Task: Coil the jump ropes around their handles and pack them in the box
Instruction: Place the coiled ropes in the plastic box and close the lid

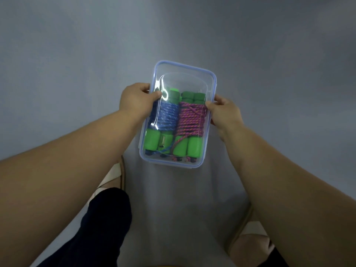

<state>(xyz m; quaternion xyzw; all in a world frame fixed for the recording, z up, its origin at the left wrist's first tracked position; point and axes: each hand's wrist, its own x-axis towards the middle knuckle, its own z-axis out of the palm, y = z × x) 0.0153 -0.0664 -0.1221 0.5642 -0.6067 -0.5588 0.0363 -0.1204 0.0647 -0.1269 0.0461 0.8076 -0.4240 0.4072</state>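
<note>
A clear plastic box (185, 71) with a blue-rimmed lid on top lies on the grey cloth-covered table at centre. Inside it, side by side, lie a blue jump rope (167, 117) coiled around its green handles on the left and a pink jump rope (189, 120) coiled around green handles on the right. My left hand (135, 99) grips the box's left edge with the thumb pressed on the lid. My right hand (224, 110) holds the right edge, thumb on the lid over the pink rope.
The grey cloth (96, 54) covers the whole table surface around the box. Below the table's near edge I see my dark trouser leg (104, 218) and pale floor (113, 174).
</note>
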